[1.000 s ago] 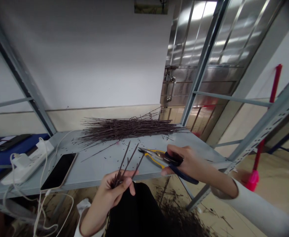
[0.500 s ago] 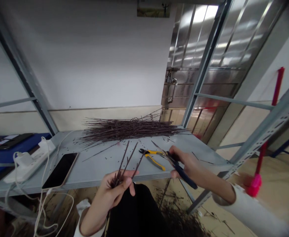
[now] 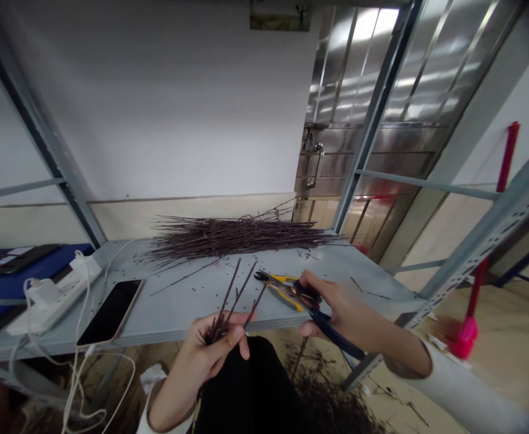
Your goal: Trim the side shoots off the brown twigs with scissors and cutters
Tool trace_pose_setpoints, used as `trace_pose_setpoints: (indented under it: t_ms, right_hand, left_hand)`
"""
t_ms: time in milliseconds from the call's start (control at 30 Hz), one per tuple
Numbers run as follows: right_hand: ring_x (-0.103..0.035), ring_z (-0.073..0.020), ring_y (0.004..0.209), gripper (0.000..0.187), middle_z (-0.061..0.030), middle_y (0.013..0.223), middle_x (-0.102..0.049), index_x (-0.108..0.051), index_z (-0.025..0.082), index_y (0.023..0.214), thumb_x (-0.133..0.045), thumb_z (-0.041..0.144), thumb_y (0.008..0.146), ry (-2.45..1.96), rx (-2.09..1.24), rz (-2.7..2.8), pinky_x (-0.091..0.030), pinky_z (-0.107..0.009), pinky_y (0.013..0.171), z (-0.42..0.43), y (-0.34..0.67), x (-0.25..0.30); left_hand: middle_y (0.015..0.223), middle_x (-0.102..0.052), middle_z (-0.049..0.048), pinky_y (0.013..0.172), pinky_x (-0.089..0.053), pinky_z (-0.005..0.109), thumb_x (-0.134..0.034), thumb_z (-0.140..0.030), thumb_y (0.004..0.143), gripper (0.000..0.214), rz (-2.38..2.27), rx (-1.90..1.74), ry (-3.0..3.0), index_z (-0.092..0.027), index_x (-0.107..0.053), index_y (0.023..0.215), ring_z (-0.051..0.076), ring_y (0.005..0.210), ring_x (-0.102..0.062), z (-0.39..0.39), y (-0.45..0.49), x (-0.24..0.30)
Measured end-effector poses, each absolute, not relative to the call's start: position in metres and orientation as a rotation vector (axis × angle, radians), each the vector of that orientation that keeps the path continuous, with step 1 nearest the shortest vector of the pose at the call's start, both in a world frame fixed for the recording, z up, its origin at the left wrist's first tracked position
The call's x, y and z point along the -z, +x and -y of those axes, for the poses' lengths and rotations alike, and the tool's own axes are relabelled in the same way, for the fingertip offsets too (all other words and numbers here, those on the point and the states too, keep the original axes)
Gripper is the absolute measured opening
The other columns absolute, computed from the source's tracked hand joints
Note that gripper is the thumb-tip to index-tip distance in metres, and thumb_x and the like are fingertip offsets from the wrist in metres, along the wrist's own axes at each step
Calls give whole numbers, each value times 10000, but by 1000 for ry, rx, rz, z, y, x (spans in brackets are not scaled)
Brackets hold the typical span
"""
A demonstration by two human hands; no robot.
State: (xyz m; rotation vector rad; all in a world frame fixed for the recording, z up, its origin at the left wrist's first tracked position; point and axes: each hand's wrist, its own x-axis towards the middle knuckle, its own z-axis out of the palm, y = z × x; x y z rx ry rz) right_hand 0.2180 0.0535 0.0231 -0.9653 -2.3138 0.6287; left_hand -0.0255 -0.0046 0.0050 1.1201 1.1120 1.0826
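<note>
Dark brown thin twigs (image 3: 227, 298) stand pinched in my left hand (image 3: 214, 345), apart from my right hand (image 3: 339, 318), which is closed on blue-handled cutters (image 3: 337, 340) above yellow-and-black pliers (image 3: 279, 288) on the grey metal shelf (image 3: 178, 313). Trimming looks in hand; the next cut calls for bringing the blades to the twigs. A long dark twig heap (image 3: 237, 238) lies behind.

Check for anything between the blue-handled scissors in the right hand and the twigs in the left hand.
Nothing visible stands in the air between the blue-handled scissors in the right hand and the twigs in the left hand. Yellow-handled pliers lie on the metal shelf below that gap.
</note>
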Motion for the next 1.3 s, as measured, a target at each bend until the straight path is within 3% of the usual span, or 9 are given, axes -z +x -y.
trace_pose_setpoints:
  t_ms: [367, 700, 900, 1300]
  right_hand:
    - [-353, -121, 546, 569, 61, 618, -416, -320, 238, 746, -538, 763, 712, -1037, -622, 2297, -263, -240, 513, -54, 213, -26]
    - [-369, -124, 569, 536, 62, 638, -418, -341, 235, 780, -598, 701, 714, -1061, -694, 2271, -288, -232, 514, -51, 214, -25]
    - [-400, -135, 578, 530, 45, 667, -454, -363, 232, 812, -540, 726, 739, -991, -672, 2278, -327, -240, 527, -51, 218, -23]
    - [-367, -125, 568, 552, 54, 652, -424, -341, 233, 777, -532, 749, 729, -1013, -656, 2290, -289, -240, 518, -47, 215, -29]
  left_hand:
    - [512, -619, -14, 387, -46, 221, -763, -538, 628, 472, -1099, -1079, 1122, -127, -709, 853, 2, 329, -191, 6, -25, -4]
    - [518, -628, -13, 392, -55, 228, -755, -541, 633, 477, -1099, -1080, 1126, -125, -709, 860, 1, 318, -197, 5, -26, -4]
    - [527, -624, -11, 381, -48, 225, -751, -524, 647, 469, -1099, -1077, 1144, -124, -720, 891, 4, 324, -198, 6, -27, -4]
    - [508, -640, -9, 353, -40, 221, -766, -516, 639, 440, -1055, -1085, 1144, -137, -736, 861, -2, 301, -178, 6, -25, -3]
